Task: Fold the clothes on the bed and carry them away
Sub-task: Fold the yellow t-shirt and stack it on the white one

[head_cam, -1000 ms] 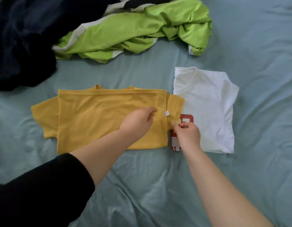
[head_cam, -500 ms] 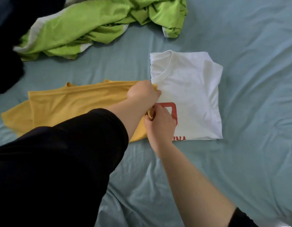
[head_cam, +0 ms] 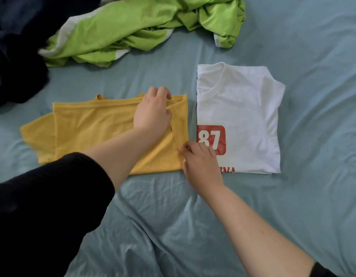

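Setting: home bedroom. Evidence: bed (head_cam: 303, 47) under a wrinkled pale blue sheet; folded white T-shirt (head_cam: 241, 108), yellow T-shirt (head_cam: 93, 128), crumpled green garment (head_cam: 133, 27) lying on it.

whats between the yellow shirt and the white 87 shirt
Head view: a narrow strip of bare blue sheet; the right hand, pinching the yellow shirt, crosses the strip's near end.

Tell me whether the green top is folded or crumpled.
Crumpled: the green top lies in a bunched, wrinkled heap on the bed, with no flat folds.
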### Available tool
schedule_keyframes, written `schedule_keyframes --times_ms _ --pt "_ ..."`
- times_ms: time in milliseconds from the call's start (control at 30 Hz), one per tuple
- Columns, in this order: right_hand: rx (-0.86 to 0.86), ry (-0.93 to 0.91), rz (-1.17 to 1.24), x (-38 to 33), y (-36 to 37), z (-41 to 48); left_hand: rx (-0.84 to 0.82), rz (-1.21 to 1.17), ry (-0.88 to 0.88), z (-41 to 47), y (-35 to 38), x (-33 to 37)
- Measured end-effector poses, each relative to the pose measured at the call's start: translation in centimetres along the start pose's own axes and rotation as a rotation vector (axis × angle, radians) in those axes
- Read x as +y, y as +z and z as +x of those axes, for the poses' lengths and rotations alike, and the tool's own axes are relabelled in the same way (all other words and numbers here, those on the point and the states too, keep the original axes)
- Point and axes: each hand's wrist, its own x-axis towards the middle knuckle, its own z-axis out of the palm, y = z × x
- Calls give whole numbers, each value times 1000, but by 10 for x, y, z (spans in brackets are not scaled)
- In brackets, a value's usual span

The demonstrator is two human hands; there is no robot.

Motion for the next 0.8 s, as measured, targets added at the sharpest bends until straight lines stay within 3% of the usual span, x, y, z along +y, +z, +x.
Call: schedule_keyframes --times_ms 67,133,200,267,433,667,800 --pt "-38 9 -5 -3 -2 1 30 106 173 -15 5 -3" --pt "-118 4 -11 -7 -2 0 -119 253 261 -28 15 -10" --pt "-184 -12 -51 -10 -3 -6 -351 402 220 -31 23 -22" --pt "-212 -8 -100 -12 -5 -13 -463 455 205 -28 27 -30" --pt "-170 -13 -70 -29 -11 -6 -296 255 230 -38 11 -43" --pt "-362 -127 -42 -111 10 56 -68 49 -327 -107 -38 -126" --pt "-430 -216 -16 -174 29 86 105 -77 -782 -138 -59 -167"
